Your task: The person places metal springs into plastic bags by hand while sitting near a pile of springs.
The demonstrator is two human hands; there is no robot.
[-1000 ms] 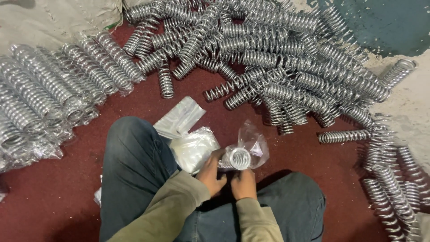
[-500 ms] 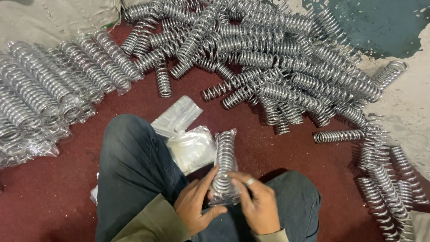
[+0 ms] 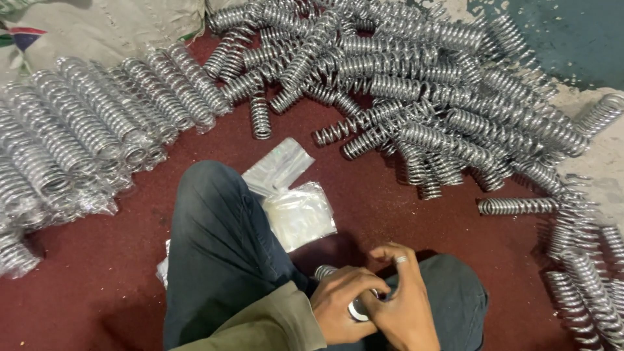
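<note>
Bagged springs [image 3: 84, 143] lie in rows on the floor [image 3: 416, 214] at left, loose springs [image 3: 422, 97] piled ahead and right. Flat bags [image 3: 299, 214] rest just beside the knee [image 3: 214, 214] (in front of both hands).

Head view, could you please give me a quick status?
Left hand and right hand both clasp one bagged spring over lap. Empty bags beside knee. Nothing obstructing.

Olive-green long sleeve [image 3: 273, 325] on left arm, dark blue-grey trousers [image 3: 221, 260], silver ring [image 3: 402, 259] on rt hand [image 3: 403, 312]
</note>
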